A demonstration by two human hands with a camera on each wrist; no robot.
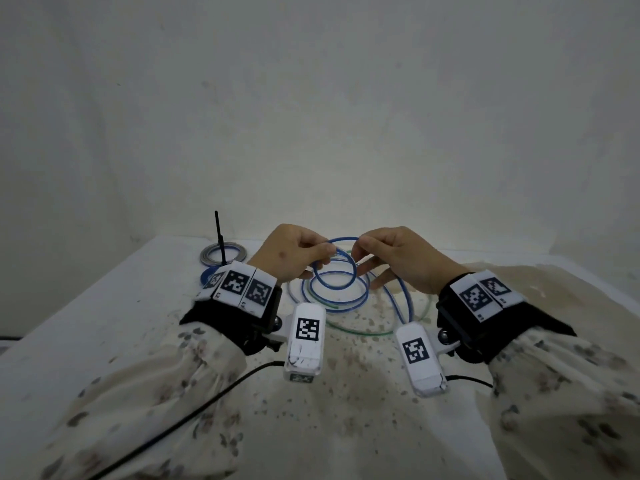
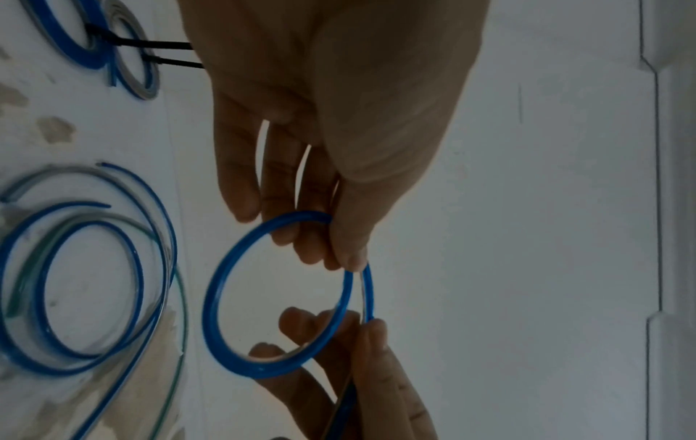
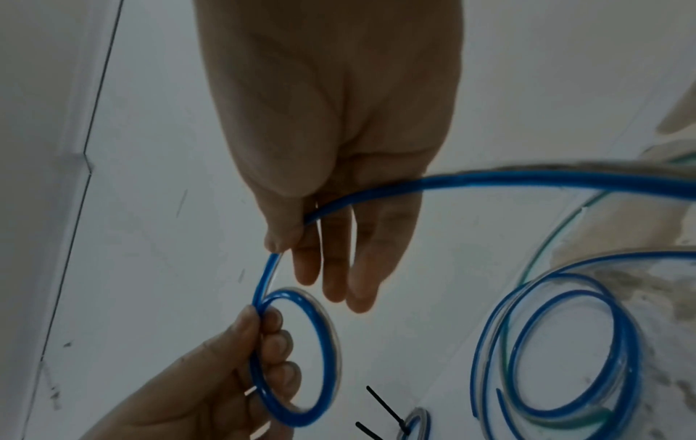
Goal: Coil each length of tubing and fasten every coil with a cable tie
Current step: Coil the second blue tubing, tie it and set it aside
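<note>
Both hands' grip pinches blue tubing [image 1: 335,268] coil's top.

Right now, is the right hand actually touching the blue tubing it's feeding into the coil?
Touching. The right wrist view shows the right hand pinching the blue tubing between thumb and fingers, with the tube emerging on both sides of the pinch.

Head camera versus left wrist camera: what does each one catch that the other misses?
Only the head view shows both wrist bands and the flowered sleeves. Only the left wrist view shows two black ties on the finished coils. Both show the left hand and right hand pinching the small blue coil, with loose tubing on the table.
</note>
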